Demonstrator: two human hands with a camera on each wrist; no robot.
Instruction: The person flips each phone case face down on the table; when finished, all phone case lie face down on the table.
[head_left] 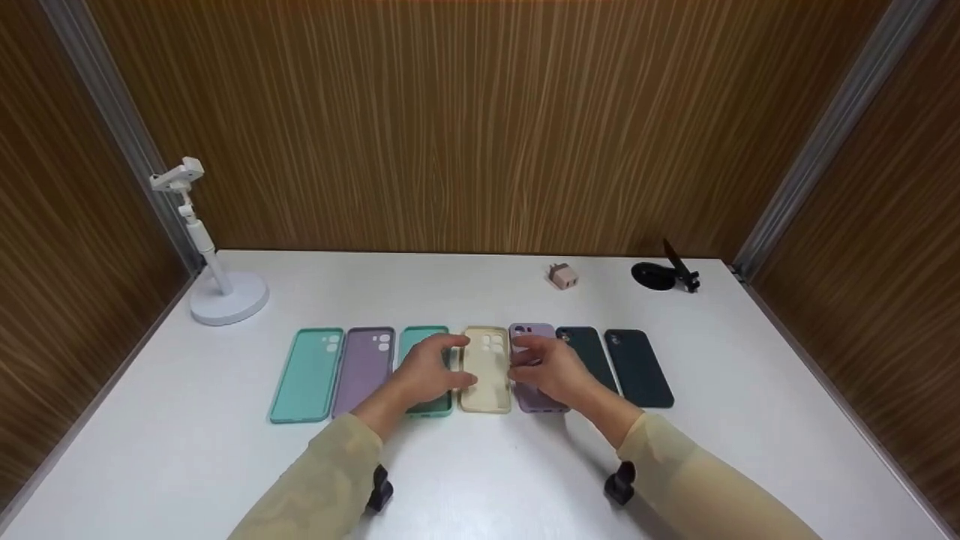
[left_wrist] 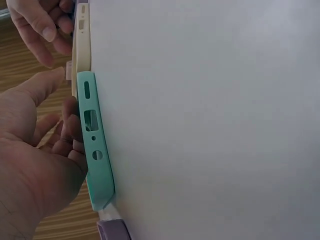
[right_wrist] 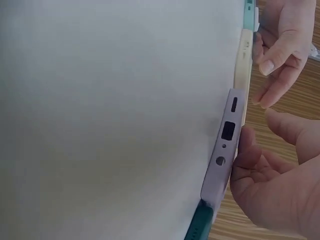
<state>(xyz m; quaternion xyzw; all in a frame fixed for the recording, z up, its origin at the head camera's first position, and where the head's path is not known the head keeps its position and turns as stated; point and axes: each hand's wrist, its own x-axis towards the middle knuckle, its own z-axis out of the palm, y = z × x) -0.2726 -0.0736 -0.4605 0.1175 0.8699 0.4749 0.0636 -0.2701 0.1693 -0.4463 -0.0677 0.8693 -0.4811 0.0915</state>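
Seven phone cases lie side by side on the white table point(head_left: 480, 465). My left hand point(head_left: 431, 371) hovers over the green case point(head_left: 426, 336), its fingers loosely curled at that case's edge point(left_wrist: 95, 145), holding nothing. My right hand point(head_left: 544, 367) hangs over the lilac case point(head_left: 534, 401), fingertips touching its rim point(right_wrist: 225, 145). Between the hands lies the cream case point(head_left: 486, 371), inside up; both thumbs point toward it. In the wrist views the cream case point(left_wrist: 81, 40) point(right_wrist: 244, 55) lies flat and ungripped.
Left of the hands lie a mint case point(head_left: 307, 375) and a purple case point(head_left: 365, 367); to the right, a dark green case point(head_left: 589, 356) and a darker one point(head_left: 639, 367). A white phone stand point(head_left: 217, 289), a pink plug point(head_left: 562, 276) and a black stand point(head_left: 664, 274) sit at the back. Wood-panelled walls enclose the table.
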